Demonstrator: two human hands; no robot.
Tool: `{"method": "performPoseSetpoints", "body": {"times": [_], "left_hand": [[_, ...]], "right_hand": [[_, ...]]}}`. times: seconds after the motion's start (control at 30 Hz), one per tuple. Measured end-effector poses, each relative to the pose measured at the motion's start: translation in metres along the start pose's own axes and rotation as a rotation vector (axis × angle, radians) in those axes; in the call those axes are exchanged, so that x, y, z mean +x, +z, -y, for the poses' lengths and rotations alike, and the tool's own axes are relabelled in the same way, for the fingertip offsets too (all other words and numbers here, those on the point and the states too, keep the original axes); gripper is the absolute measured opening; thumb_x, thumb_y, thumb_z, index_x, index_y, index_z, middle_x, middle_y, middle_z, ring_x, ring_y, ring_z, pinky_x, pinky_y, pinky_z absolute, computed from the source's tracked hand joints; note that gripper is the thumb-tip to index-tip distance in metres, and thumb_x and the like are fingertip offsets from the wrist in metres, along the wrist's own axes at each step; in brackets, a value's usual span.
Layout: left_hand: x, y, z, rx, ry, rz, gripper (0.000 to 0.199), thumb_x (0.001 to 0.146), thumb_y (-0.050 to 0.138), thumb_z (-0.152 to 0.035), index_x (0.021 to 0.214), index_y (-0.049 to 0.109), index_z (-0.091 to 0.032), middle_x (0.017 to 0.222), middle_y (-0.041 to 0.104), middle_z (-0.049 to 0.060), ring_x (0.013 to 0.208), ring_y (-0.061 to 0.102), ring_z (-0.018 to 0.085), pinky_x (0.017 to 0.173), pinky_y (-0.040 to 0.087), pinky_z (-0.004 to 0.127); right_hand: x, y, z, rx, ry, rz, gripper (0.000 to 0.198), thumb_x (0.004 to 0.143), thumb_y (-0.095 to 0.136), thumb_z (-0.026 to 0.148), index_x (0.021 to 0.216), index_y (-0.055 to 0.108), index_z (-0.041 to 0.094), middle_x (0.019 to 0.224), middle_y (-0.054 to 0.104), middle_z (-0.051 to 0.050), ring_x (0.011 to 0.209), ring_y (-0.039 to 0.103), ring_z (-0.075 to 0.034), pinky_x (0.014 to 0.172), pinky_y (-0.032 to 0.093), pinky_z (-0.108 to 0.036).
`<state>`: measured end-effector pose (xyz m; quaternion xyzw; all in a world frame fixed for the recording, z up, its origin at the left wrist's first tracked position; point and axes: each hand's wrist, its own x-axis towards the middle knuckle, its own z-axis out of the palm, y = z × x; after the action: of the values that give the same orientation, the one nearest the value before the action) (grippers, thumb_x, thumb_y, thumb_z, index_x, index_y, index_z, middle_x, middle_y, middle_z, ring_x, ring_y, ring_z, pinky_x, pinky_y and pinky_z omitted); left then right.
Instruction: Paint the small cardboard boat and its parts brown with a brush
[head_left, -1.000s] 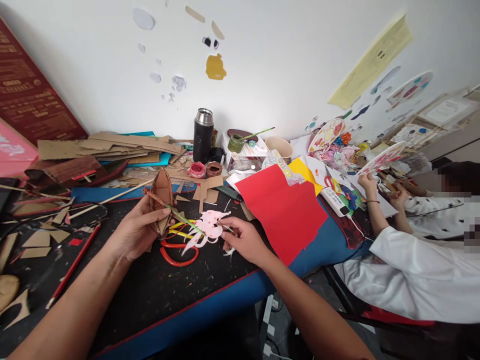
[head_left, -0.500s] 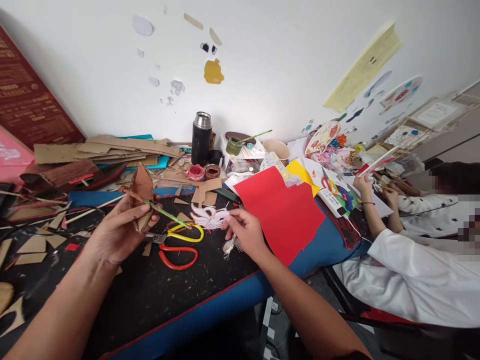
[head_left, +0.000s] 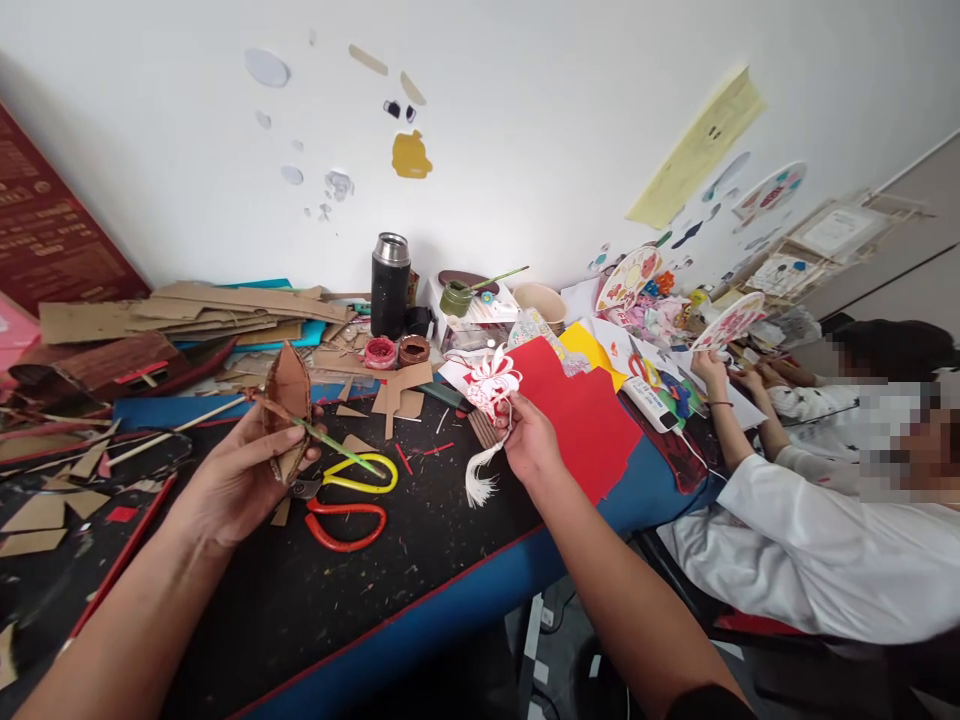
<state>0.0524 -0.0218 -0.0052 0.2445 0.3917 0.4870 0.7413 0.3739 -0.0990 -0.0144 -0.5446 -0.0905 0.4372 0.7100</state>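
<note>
Cutout [head_left: 491, 385] and tassel [head_left: 480, 478] hung together from our right hand [head_left: 534, 440], its thumb and fingers pinched near the cutout's lower end. We had them raised above the middle of the surface [head_left: 420, 575], before the left part of the red sheet [head_left: 596, 435]; whether the cutout touched that sheet we could not tell. Our left hand [head_left: 247, 460] gripped the boat [head_left: 289, 385] and the stick [head_left: 341, 448], thumb laid across, over the left half of the surface. The stick's green end slanted down to the right, above the scissors [head_left: 356, 489] (one yellow loop, one red), whose blades were mostly hidden by our left hand. Toward the back edge stood two pots [head_left: 380, 352], side by side, with the flask [head_left: 390, 290] just behind them. Cardboard [head_left: 202, 305] was piled along the back edge toward its left corner. Farther right, a co-worker's hand [head_left: 709, 370] held a fan [head_left: 731, 325] upright.
</note>
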Motion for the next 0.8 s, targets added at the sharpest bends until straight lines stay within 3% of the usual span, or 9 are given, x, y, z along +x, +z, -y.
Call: {"method": "performPoseSetpoints", "body": {"times": [0.23, 0.57, 0.8], "left_hand": [[-0.003, 0.009, 0.0, 0.029, -0.028, -0.021, 0.051, 0.049, 0.088, -0.001, 0.094, 0.075, -0.019, 0.085, 0.079, 0.001, 0.066, 0.074, 0.016, 0.054, 0.065, 0.02], [-0.005, 0.012, 0.001, 0.026, -0.028, 0.014, 0.052, 0.049, 0.088, 0.0, 0.093, 0.072, -0.022, 0.084, 0.077, -0.002, 0.058, 0.069, 0.014, 0.051, 0.064, 0.021], [-0.007, 0.012, 0.001, 0.046, -0.029, 0.037, 0.051, 0.05, 0.09, 0.0, 0.094, 0.073, -0.02, 0.086, 0.079, 0.0, 0.061, 0.071, 0.015, 0.054, 0.065, 0.021]], "right_hand": [[0.013, -0.01, 0.016, -0.081, -0.03, -0.031, 0.017, 0.088, 0.081, 0.026, 0.085, 0.066, 0.019, 0.07, 0.073, 0.0, 0.052, 0.063, -0.011, 0.048, 0.048, -0.02], [0.007, -0.026, 0.024, -0.46, -0.189, 0.031, 0.032, 0.088, 0.081, 0.032, 0.115, 0.069, 0.019, 0.081, 0.081, -0.003, 0.058, 0.075, -0.02, 0.05, 0.05, -0.025], [0.012, -0.045, 0.037, -0.701, -0.378, 0.019, 0.03, 0.083, 0.086, 0.029, 0.112, 0.079, 0.022, 0.082, 0.079, 0.0, 0.068, 0.073, -0.019, 0.061, 0.05, -0.026]]}}
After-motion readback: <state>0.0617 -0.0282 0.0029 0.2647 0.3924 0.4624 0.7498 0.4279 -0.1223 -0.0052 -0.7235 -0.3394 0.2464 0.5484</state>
